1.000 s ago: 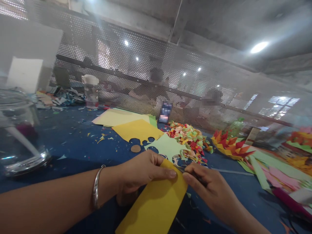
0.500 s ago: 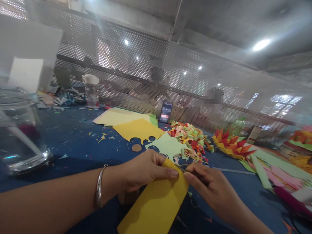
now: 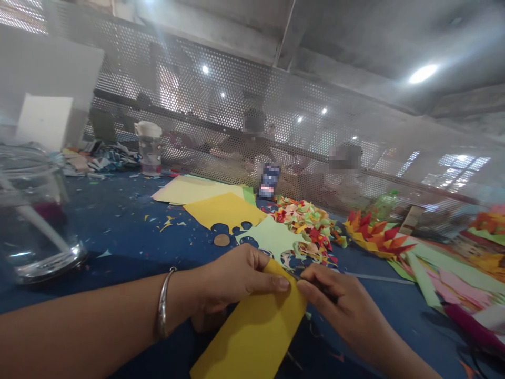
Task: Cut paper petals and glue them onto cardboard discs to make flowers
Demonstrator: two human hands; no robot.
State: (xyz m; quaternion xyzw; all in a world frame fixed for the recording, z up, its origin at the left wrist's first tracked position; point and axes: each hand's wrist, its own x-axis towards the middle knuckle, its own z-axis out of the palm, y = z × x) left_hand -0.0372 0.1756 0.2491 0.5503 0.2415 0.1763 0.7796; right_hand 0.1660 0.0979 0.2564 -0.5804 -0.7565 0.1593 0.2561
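Note:
My left hand pinches a folded yellow paper near its far end, thumb on top and fingers beneath. A silver bangle is on that wrist. Against the paper's far right edge, my right hand is closed round what looks like small scissors; only a thin dark blade shows, and the rest is hidden by the fingers. Just beyond both hands lies a pale green sheet with round cut-outs. Behind it is a yellow-orange sheet with rounded notches along its near edge.
A glass jar stands at left, a lidded bottle farther back. Paper pieces form a heap beside a phone. An orange paper flower sits at right. A perforated screen closes the back; people are visible beyond.
Both hands and the yellow paper stay almost in place. The whole view has shifted only very slightly.

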